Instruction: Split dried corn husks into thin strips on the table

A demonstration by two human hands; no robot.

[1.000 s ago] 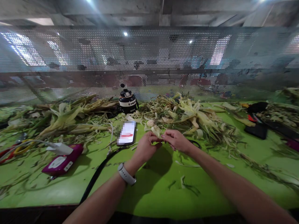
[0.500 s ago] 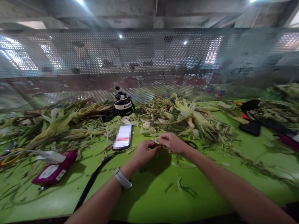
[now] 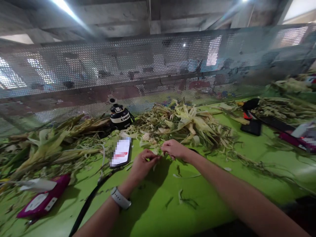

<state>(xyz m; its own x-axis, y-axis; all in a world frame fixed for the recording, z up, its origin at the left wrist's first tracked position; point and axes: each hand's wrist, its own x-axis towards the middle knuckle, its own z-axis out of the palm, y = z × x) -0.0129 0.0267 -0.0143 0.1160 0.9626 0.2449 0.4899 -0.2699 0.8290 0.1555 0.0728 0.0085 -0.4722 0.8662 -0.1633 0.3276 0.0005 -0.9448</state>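
My left hand (image 3: 142, 165), with a white-banded watch (image 3: 120, 198) on its wrist, has its thumb and fingers pinched together above the green table. Close by on its right, my right hand (image 3: 174, 149) is also closed, fingers bent downward. Between the fingertips of both shows a small pale green piece of corn husk (image 3: 158, 151), partly covered by the fingers. Just beyond the hands lies a heap of dried corn husks (image 3: 190, 123). Left of them a phone (image 3: 120, 152) with a lit screen rests on the table.
A black and white bottle (image 3: 120, 117) stands before a perforated metal screen (image 3: 138, 70). More husks (image 3: 49, 141) cover the left side. A purple tissue pack (image 3: 44, 199), a black strap (image 3: 91, 194) and a dark phone (image 3: 251, 127) lie about. Husk scraps (image 3: 186, 199) are nearer me.
The view has turned slightly right and tilted. My hands have drawn a little apart at the fingertips, and more of the pale green husk piece shows between them.
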